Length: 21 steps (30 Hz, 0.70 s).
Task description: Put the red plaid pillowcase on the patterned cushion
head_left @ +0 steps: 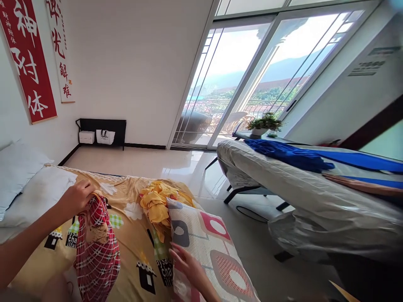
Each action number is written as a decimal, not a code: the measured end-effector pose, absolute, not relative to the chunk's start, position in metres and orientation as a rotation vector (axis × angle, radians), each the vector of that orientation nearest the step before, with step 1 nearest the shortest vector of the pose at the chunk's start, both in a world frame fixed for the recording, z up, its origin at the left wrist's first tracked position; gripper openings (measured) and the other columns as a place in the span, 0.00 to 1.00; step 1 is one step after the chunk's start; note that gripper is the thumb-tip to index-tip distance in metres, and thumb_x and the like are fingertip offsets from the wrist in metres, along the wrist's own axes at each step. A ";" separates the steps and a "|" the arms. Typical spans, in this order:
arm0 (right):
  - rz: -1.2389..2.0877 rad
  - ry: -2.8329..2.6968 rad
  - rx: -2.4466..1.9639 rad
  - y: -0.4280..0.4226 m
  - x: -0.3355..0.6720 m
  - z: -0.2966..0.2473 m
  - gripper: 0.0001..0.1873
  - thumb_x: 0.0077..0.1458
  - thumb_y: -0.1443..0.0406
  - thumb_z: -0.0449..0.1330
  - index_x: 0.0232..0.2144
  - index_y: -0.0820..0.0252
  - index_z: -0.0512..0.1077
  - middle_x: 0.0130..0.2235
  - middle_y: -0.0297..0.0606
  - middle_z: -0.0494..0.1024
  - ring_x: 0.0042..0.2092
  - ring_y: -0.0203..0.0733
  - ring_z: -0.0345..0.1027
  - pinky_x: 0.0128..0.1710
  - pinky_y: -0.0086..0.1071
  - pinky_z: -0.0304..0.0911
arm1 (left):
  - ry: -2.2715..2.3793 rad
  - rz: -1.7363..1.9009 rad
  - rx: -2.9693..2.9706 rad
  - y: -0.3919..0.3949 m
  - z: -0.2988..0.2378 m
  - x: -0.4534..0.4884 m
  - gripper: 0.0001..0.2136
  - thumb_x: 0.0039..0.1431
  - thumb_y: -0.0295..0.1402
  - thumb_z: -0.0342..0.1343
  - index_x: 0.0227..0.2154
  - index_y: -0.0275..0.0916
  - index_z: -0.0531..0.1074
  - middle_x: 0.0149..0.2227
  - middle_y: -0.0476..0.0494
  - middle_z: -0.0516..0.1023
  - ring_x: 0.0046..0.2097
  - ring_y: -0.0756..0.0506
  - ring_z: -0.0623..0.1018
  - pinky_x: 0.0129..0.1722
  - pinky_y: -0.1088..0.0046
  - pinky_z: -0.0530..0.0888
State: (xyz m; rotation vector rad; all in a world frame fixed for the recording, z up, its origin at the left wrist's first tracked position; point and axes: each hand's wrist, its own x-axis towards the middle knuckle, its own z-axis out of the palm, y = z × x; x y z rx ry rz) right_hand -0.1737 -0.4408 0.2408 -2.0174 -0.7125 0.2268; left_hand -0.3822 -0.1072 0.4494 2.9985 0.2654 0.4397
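Observation:
My left hand (pixel 81 195) is closed around the gathered top edge of a red plaid garment (pixel 99 256). The garment hangs down over the bed, with a brown patch on its upper part; its exact kind is unclear. On the right, my right hand (pixel 189 266) has its fingers stretched out against the left side of a patterned pillow (pixel 217 247), with nothing visibly gripped. A crumpled yellow cloth (pixel 157 201) lies just beyond the pillow. Under all of these spreads a tan printed bedsheet (pixel 135 235).
White pillows (pixel 40 188) lie at the left. Across the tiled floor (pixel 201 178) stands a plastic-wrapped mattress (pixel 302 201) with blue cloth (pixel 283 153) on it. Another person's arm (pixel 362 184) rests there. A potted plant (pixel 264 122) stands near the sliding glass door; a low black rack (pixel 103 125) stands by the wall.

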 end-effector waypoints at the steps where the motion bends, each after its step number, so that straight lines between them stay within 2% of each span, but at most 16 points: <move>1: 0.288 -0.825 -1.942 -0.420 -0.177 0.256 0.31 0.55 0.42 0.57 0.48 0.57 0.76 0.44 0.46 0.82 0.45 0.54 0.76 0.46 0.46 0.72 | 0.232 0.395 3.059 -0.114 0.452 -0.378 0.11 0.65 0.29 0.45 0.39 0.40 0.73 0.39 0.44 0.74 0.41 0.45 0.76 0.40 0.70 0.72; 3: 0.312 -1.091 -1.730 -0.375 -0.191 0.291 0.30 0.59 0.47 0.56 0.58 0.55 0.69 0.55 0.45 0.77 0.56 0.51 0.70 0.57 0.47 0.64 | 0.162 0.337 3.180 -0.128 0.458 -0.372 0.09 0.63 0.27 0.48 0.40 0.41 0.72 0.40 0.44 0.75 0.42 0.45 0.76 0.38 0.71 0.72; 5: 0.262 -1.282 -1.600 -0.330 -0.212 0.323 0.30 0.59 0.54 0.58 0.62 0.53 0.66 0.59 0.43 0.73 0.60 0.49 0.66 0.61 0.45 0.59 | 0.083 0.317 3.282 -0.137 0.463 -0.370 0.07 0.62 0.27 0.50 0.40 0.40 0.71 0.39 0.44 0.75 0.40 0.45 0.76 0.36 0.71 0.71; 6: 0.235 -1.346 -1.584 -0.310 -0.222 0.333 0.29 0.58 0.57 0.59 0.60 0.54 0.67 0.58 0.43 0.74 0.58 0.48 0.67 0.60 0.44 0.59 | 0.044 0.332 3.320 -0.139 0.466 -0.371 0.06 0.61 0.26 0.51 0.39 0.40 0.71 0.38 0.44 0.75 0.39 0.45 0.76 0.35 0.71 0.71; 8: 0.194 -1.407 -1.688 -0.280 -0.239 0.344 0.21 0.54 0.64 0.59 0.52 0.55 0.73 0.49 0.41 0.80 0.49 0.45 0.72 0.51 0.37 0.64 | -0.029 0.402 3.372 -0.139 0.470 -0.377 0.05 0.61 0.26 0.52 0.38 0.40 0.70 0.36 0.44 0.74 0.37 0.45 0.75 0.33 0.72 0.71; 10: 0.151 -1.369 -1.900 -0.261 -0.248 0.342 0.15 0.51 0.68 0.58 0.41 0.56 0.76 0.38 0.37 0.82 0.40 0.43 0.73 0.42 0.32 0.63 | -0.058 0.510 3.418 -0.132 0.473 -0.385 0.05 0.60 0.24 0.51 0.36 0.39 0.70 0.34 0.45 0.73 0.35 0.46 0.74 0.31 0.72 0.69; 11: 0.116 -1.315 -2.003 -0.257 -0.249 0.338 0.14 0.50 0.70 0.56 0.39 0.56 0.76 0.36 0.37 0.82 0.39 0.43 0.72 0.40 0.31 0.61 | -0.053 0.568 3.442 -0.127 0.473 -0.389 0.06 0.60 0.23 0.50 0.36 0.39 0.70 0.33 0.45 0.73 0.34 0.46 0.74 0.30 0.72 0.68; 15: -0.087 -1.056 -2.316 -0.262 -0.236 0.323 0.18 0.51 0.72 0.54 0.42 0.55 0.75 0.40 0.40 0.81 0.43 0.44 0.72 0.40 0.31 0.56 | 0.074 0.711 3.482 -0.099 0.472 -0.405 0.09 0.60 0.21 0.48 0.35 0.39 0.70 0.33 0.45 0.74 0.34 0.46 0.75 0.29 0.72 0.67; 21: -0.156 -0.848 -2.467 -0.300 -0.192 0.317 0.13 0.50 0.73 0.54 0.36 0.58 0.75 0.38 0.43 0.81 0.39 0.44 0.72 0.36 0.31 0.53 | 0.325 0.918 3.325 -0.058 0.473 -0.417 0.10 0.64 0.25 0.46 0.41 0.40 0.72 0.40 0.43 0.78 0.40 0.44 0.77 0.33 0.72 0.69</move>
